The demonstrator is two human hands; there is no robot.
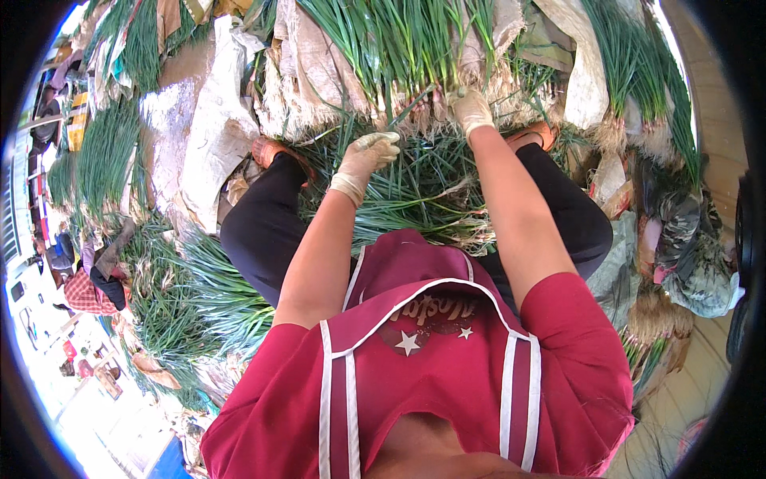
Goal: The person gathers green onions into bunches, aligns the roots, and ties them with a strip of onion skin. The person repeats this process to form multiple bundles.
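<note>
A thick row of green onions lies ahead of me, leaves pointing away and pinkish bulbs with pale roots towards me. My right hand, in a pale thin glove, touches the bulb ends at the right of this row. Its fingertips are partly hidden among the stalks, so a grip is unclear. Lower and to the left, my left hand, gloved alike, hovers over loose leaves with its fingers curled. A single leaf reaches close to its fingertips; whether it is held cannot be told. Loose green onions lie between my legs.
Woven sacks lie around the rows. More green onions stand at the right, and others at the left. A leafy heap sits beside my left leg. A person in a checked garment is at the far left.
</note>
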